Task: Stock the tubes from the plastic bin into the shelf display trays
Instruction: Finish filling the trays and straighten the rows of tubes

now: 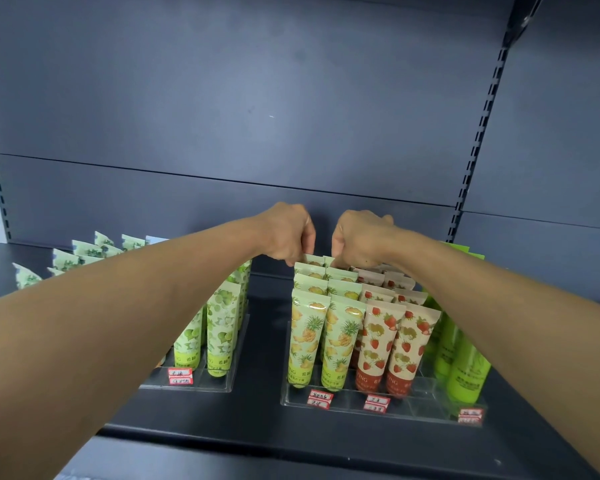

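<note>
Both my arms reach over the shelf to the back of the right clear display tray [347,407]. My left hand [286,233] pinches the top of the rearmost pineapple tube [314,259] in the left row. My right hand [359,239] is closed on the top of the rearmost pineapple tube [329,260] in the neighbouring row. In front of them stand rows of yellow pineapple tubes [307,336] and red strawberry tubes [378,341], caps down. The fingertips are hidden behind the knuckles. The plastic bin is out of view.
A second clear tray [201,384] to the left holds green-patterned tubes [222,327], partly hidden by my left forearm. Bright green bottles [465,362] stand at the right tray's end. Red-edged price labels [321,398] line the tray fronts. The dark shelf [257,420] has a back panel close behind.
</note>
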{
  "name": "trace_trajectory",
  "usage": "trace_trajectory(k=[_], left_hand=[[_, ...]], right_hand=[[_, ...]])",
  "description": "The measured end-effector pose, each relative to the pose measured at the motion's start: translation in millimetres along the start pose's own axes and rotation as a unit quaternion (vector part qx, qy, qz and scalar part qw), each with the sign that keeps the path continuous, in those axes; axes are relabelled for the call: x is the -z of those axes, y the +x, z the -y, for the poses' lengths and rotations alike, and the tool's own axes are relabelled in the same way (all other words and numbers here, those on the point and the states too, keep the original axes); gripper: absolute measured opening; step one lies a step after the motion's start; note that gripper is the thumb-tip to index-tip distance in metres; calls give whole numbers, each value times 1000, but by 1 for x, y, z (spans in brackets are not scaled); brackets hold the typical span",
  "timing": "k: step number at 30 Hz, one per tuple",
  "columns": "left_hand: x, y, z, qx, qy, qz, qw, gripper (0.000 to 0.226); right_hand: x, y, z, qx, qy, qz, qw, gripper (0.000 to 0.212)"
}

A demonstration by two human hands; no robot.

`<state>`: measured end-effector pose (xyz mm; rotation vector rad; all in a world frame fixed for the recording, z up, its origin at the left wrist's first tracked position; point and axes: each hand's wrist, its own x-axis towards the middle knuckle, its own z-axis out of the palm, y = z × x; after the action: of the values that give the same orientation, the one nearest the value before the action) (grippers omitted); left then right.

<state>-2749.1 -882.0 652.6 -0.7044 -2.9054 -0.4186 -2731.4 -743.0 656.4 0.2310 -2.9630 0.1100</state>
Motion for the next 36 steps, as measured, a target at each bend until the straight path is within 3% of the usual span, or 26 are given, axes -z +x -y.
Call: trace_trajectory(k=[17,24,27,36], left_hand=[[2,-5,-1,4,-8,0,1000,17],[16,-17,-5,8,-34,-47,998,16],[30,-33,-9,10,-49,-82,995,6],[60,-131,-2,-6,-63,-126,990,12]], right_hand=[[5,-4,-3,17,17,1,1000,12],[29,-29,-2,45,54,-35,997,27],[41,-48,5,51,76,-59,994,33],[47,-119,59,52,125,-116,984,38]])
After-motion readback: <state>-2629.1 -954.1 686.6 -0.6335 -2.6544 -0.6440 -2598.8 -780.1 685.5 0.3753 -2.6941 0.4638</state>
